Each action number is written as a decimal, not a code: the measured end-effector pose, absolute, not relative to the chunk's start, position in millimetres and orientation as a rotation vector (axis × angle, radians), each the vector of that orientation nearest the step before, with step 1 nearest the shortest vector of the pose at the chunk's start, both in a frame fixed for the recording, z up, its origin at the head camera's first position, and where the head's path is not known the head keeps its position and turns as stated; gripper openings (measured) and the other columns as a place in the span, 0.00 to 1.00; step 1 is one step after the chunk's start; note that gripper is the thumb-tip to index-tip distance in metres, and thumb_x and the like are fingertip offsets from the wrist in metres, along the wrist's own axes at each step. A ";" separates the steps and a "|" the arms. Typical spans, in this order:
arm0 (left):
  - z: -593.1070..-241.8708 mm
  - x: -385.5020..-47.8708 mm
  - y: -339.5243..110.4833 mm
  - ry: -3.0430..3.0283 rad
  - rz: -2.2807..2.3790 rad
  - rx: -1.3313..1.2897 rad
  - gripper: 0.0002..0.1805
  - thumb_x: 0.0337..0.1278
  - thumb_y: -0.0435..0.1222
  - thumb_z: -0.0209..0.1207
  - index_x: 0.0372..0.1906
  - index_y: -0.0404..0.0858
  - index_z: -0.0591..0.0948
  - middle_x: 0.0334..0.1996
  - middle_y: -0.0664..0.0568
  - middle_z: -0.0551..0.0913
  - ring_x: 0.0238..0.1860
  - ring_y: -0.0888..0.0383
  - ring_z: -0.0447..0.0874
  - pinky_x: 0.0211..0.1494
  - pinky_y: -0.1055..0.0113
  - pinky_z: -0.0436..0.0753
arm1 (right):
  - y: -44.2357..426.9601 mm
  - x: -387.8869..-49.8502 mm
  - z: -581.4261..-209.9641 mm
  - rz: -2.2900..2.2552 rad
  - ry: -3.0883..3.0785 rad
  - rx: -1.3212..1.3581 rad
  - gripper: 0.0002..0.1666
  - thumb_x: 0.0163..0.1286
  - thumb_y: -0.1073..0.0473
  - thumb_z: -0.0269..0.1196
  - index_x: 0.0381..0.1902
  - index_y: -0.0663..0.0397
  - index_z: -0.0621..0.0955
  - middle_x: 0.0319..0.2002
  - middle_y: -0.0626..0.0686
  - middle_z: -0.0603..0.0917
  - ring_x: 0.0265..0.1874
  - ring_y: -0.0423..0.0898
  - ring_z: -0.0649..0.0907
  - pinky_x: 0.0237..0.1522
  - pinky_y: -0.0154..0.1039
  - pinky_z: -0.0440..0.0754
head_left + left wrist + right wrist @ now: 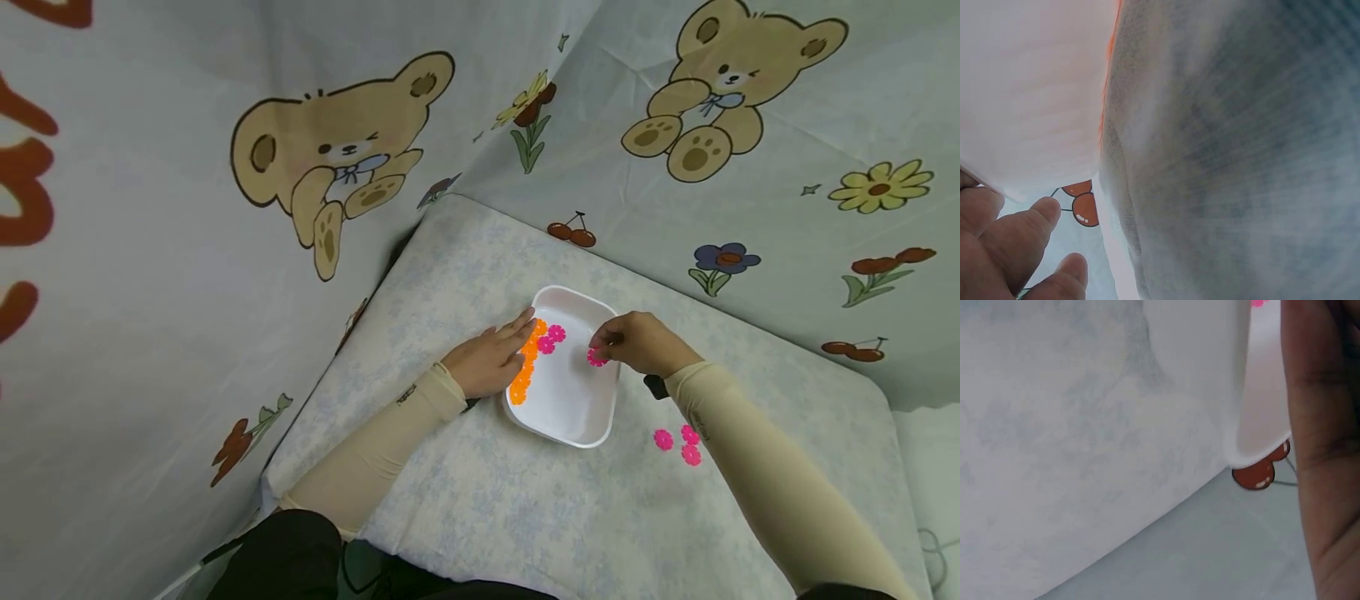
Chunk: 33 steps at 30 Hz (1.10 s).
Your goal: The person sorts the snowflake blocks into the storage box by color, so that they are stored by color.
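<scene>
A white rectangular tray (570,417) with rounded corners sits on the table. Along its left inner side runs a row of several orange flower-shaped pieces (519,387), beside a few pink ones (557,332). My left hand (486,362) rests at the tray's left rim with its fingers extended; the left wrist view shows those fingers (1019,240) next to the tray's outer wall (1029,94). Over the right side of the tray, my right hand (648,343) pinches a pink flower-shaped piece (595,358). Its fingertips are out of sight in the right wrist view.
On the tablecloth (450,483), right of the tray, lie 3 more pink flower-shaped pieces (663,440), near my right sleeve (735,450). A dark object (656,387) shows under the right wrist. Bear-printed fabric (600,192) rises behind the table and along its left side.
</scene>
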<state>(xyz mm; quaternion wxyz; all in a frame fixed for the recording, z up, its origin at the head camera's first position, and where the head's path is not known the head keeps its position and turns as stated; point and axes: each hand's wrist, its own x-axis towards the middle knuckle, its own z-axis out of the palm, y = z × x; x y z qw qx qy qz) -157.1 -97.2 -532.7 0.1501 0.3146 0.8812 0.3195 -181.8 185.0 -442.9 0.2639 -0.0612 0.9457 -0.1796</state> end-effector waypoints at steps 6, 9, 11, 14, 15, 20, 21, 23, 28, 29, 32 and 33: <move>-533.7 -157.7 -97.6 2.532 0.908 0.905 0.33 0.84 0.45 0.38 0.85 0.46 0.49 0.86 0.63 0.37 0.85 0.62 0.45 0.88 0.49 0.54 | 160.3 -189.4 -455.7 -0.430 2.569 -0.328 0.05 0.65 0.58 0.76 0.38 0.47 0.90 0.34 0.47 0.90 0.38 0.48 0.84 0.43 0.43 0.91; -533.3 -158.0 -98.7 2.529 0.912 0.903 0.33 0.84 0.46 0.38 0.85 0.46 0.49 0.86 0.63 0.37 0.85 0.61 0.46 0.88 0.49 0.53 | 146.5 -192.8 -461.5 -0.395 2.585 -0.413 0.04 0.65 0.60 0.75 0.37 0.49 0.90 0.32 0.47 0.89 0.35 0.46 0.84 0.42 0.41 0.89; -532.4 -158.0 -99.8 2.528 0.913 0.901 0.33 0.84 0.46 0.38 0.85 0.46 0.49 0.86 0.64 0.37 0.85 0.61 0.46 0.88 0.49 0.53 | 138.1 -195.2 -465.8 -0.377 2.595 -0.465 0.04 0.64 0.62 0.75 0.36 0.50 0.90 0.31 0.46 0.88 0.34 0.45 0.83 0.42 0.40 0.87; -531.5 -158.1 -100.4 2.529 0.912 0.900 0.33 0.84 0.46 0.38 0.85 0.46 0.50 0.86 0.64 0.37 0.85 0.61 0.47 0.88 0.50 0.53 | 128.0 -199.3 -472.6 -0.354 2.597 -0.538 0.04 0.63 0.65 0.75 0.35 0.52 0.89 0.31 0.46 0.89 0.33 0.44 0.83 0.42 0.40 0.86; -531.4 -158.2 -100.3 2.531 0.906 0.905 0.33 0.84 0.46 0.38 0.85 0.46 0.50 0.86 0.64 0.37 0.85 0.61 0.47 0.88 0.50 0.53 | 125.4 -200.7 -474.8 -0.351 2.593 -0.558 0.04 0.62 0.65 0.74 0.35 0.53 0.89 0.31 0.46 0.89 0.33 0.44 0.83 0.43 0.40 0.86; -532.7 -158.5 -97.7 2.532 0.889 0.928 0.33 0.83 0.45 0.37 0.85 0.46 0.49 0.86 0.64 0.36 0.85 0.60 0.48 0.88 0.49 0.54 | 118.6 -205.1 -484.2 -0.319 2.558 -0.615 0.05 0.61 0.69 0.72 0.32 0.53 0.89 0.29 0.46 0.89 0.31 0.41 0.83 0.43 0.40 0.84; -533.0 -158.5 -96.9 2.532 0.888 0.932 0.33 0.83 0.45 0.37 0.85 0.47 0.49 0.86 0.64 0.36 0.85 0.60 0.49 0.88 0.49 0.54 | 118.3 -205.2 -485.4 -0.318 2.552 -0.612 0.06 0.61 0.69 0.72 0.32 0.53 0.88 0.29 0.46 0.88 0.31 0.41 0.83 0.43 0.39 0.84; -533.9 -158.7 -95.6 2.533 0.888 0.938 0.33 0.83 0.45 0.38 0.85 0.47 0.49 0.86 0.63 0.37 0.85 0.60 0.50 0.87 0.49 0.55 | 118.3 -205.0 -487.1 -0.317 2.543 -0.605 0.06 0.61 0.69 0.73 0.32 0.53 0.88 0.29 0.46 0.88 0.31 0.41 0.82 0.43 0.39 0.84; -534.2 -158.9 -95.3 2.539 0.885 0.932 0.33 0.83 0.45 0.38 0.85 0.47 0.49 0.86 0.64 0.36 0.84 0.60 0.50 0.88 0.49 0.54 | 118.6 -204.0 -489.3 -0.330 2.554 -0.609 0.06 0.60 0.68 0.75 0.32 0.54 0.88 0.29 0.47 0.88 0.31 0.42 0.82 0.44 0.41 0.85; -534.2 -158.9 -95.6 2.541 0.885 0.932 0.33 0.83 0.44 0.38 0.85 0.47 0.49 0.86 0.64 0.36 0.84 0.60 0.50 0.88 0.49 0.54 | 118.5 -203.9 -490.1 -0.331 2.561 -0.613 0.06 0.60 0.68 0.75 0.32 0.54 0.88 0.29 0.46 0.88 0.31 0.42 0.82 0.44 0.41 0.84; -534.6 -158.8 -97.3 2.540 0.898 0.924 0.33 0.83 0.44 0.38 0.85 0.47 0.49 0.86 0.64 0.36 0.85 0.60 0.50 0.88 0.49 0.54 | 117.9 -203.9 -492.2 -0.337 2.582 -0.626 0.06 0.59 0.67 0.76 0.32 0.53 0.88 0.28 0.45 0.88 0.30 0.42 0.82 0.43 0.40 0.84; -535.0 -158.7 -98.0 2.539 0.900 0.921 0.33 0.83 0.44 0.38 0.85 0.47 0.49 0.86 0.64 0.36 0.85 0.60 0.49 0.88 0.49 0.54 | 117.5 -203.8 -492.5 -0.344 2.587 -0.626 0.06 0.60 0.66 0.76 0.32 0.53 0.88 0.28 0.45 0.88 0.31 0.42 0.82 0.43 0.39 0.83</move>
